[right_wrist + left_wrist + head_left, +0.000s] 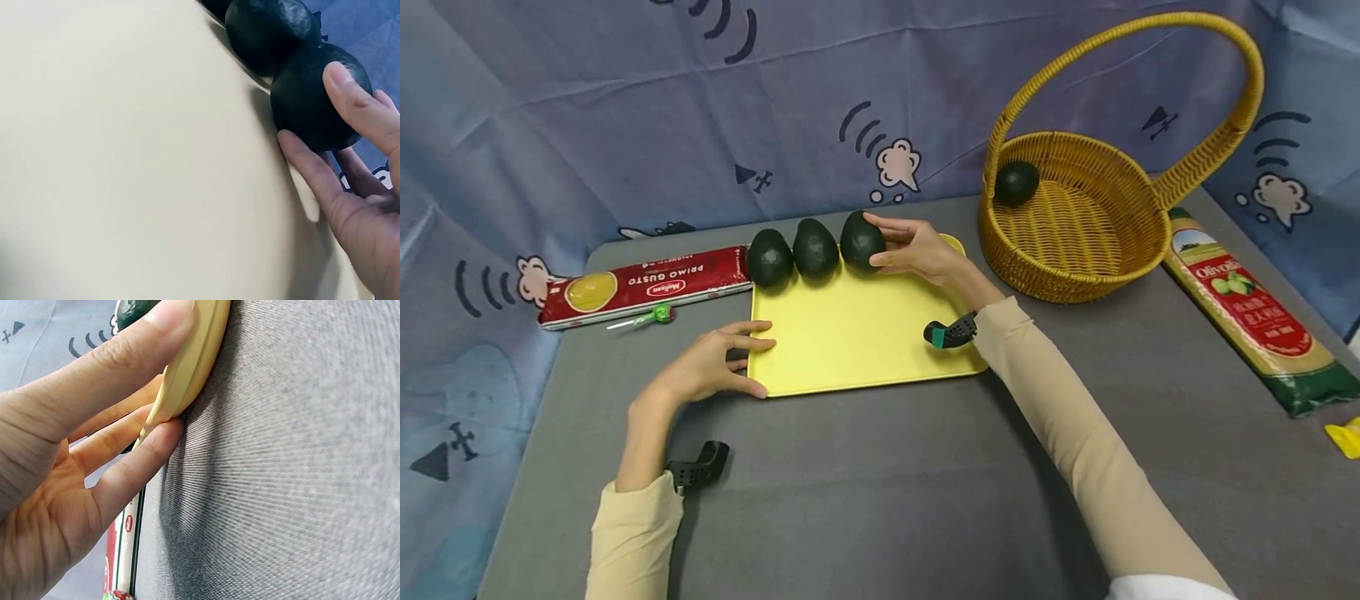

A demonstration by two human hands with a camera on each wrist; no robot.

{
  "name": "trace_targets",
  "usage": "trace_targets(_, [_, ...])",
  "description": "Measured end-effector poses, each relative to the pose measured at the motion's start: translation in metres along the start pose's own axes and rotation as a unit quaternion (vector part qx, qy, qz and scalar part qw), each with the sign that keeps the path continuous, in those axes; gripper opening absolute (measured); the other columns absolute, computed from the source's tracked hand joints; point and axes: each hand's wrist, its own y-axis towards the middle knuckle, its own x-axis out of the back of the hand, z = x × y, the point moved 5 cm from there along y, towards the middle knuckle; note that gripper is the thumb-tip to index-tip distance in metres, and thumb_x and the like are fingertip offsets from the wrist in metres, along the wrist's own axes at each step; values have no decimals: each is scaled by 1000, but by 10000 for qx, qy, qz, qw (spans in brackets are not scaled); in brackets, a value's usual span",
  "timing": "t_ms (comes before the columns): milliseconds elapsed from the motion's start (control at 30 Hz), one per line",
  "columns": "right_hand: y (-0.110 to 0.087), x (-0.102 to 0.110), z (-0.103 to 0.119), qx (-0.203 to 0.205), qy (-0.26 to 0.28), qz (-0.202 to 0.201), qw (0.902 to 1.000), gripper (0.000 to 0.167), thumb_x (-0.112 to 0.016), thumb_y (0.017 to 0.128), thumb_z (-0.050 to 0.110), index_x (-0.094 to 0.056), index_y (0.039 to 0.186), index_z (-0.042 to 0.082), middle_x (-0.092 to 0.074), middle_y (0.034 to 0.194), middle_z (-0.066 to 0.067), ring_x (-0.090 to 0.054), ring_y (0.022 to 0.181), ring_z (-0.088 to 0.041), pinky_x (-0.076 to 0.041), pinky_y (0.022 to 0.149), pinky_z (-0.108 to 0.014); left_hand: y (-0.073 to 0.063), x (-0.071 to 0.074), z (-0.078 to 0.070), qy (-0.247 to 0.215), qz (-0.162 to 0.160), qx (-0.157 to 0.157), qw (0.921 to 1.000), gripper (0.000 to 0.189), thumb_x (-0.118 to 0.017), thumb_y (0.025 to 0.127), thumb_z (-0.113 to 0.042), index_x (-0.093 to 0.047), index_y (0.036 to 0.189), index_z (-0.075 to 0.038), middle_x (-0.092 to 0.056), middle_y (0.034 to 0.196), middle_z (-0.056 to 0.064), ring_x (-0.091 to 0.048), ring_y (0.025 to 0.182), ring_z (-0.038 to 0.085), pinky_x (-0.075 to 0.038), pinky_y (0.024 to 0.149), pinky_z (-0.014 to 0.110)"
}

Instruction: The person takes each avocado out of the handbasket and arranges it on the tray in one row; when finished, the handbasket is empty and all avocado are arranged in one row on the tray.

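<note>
Three dark green avocados stand in a row along the back edge of a yellow tray (857, 342). My right hand (925, 252) holds the rightmost avocado (859, 240) between thumb and fingers; in the right wrist view this avocado (312, 103) touches its neighbour (272, 31). The middle avocado (816, 249) and the left avocado (771, 258) sit side by side. At the tray's front left corner, my left hand (711, 364) grips the rim, its thumb on the front side and its fingers along the left side. The left wrist view shows the thumb against the tray's rim (187, 369).
A yellow wicker basket (1060, 287) with a tall handle stands at the back right, one avocado (1017, 182) inside. Red spaghetti packet (655, 285) and lollipop (662, 313) lie left of the tray. A green-ended pasta packet (1262, 312) and yellow wrapper (1347, 437) lie far right.
</note>
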Motion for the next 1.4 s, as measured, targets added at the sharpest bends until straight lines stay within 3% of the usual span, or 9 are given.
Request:
trace_targets(167, [2, -1, 1, -108, -216, -141, 9996, 74, -66, 81, -15, -44, 145, 16, -42, 146, -12, -57, 116, -29, -57, 85, -41, 1, 1, 0, 36, -9, 8, 10000, 68, -84, 72, -11, -54, 130, 9, -33, 150, 19, -27, 138, 38, -48, 99, 43])
trace_targets(400, [1, 2, 2, 132, -945, -435, 9945, 71, -74, 79, -7, -49, 141, 15, -44, 146, -7, -49, 126, -24, -58, 81, -26, 0, 0, -3, 19, 24, -5, 10000, 68, -84, 72, -10, -54, 130, 10, -32, 149, 20, -28, 138, 39, -48, 99, 43])
trace_targets(800, [-2, 4, -1, 254, -775, -396, 9959, 72, -73, 79, -10, -48, 142, 13, -44, 145, -11, -45, 130, -23, -56, 87, -29, -1, 0, -3, 64, 31, -29, 10000, 67, -84, 72, -11, -54, 129, 10, -33, 149, 21, -27, 138, 40, -49, 98, 43])
trace_targets(1167, [-9, 9, 2, 259, -555, -364, 9975, 70, -69, 81, -12, -45, 143, 9, -45, 145, -12, -48, 124, -27, -56, 85, -26, -1, 0, -6, 49, 68, -13, 10000, 67, -83, 73, -10, -54, 130, 10, -32, 149, 21, -26, 138, 40, -48, 99, 43])
trace_targets(1400, [-23, 10, 3, 22, -252, -562, 9981, 67, -65, 86, -9, -42, 146, 10, -40, 149, -10, -47, 126, -28, -55, 91, -35, -2, 0, -5, 6, 67, -1, 10000, 67, -83, 73, -10, -53, 130, 10, -32, 150, 21, -27, 138, 40, -48, 99, 42])
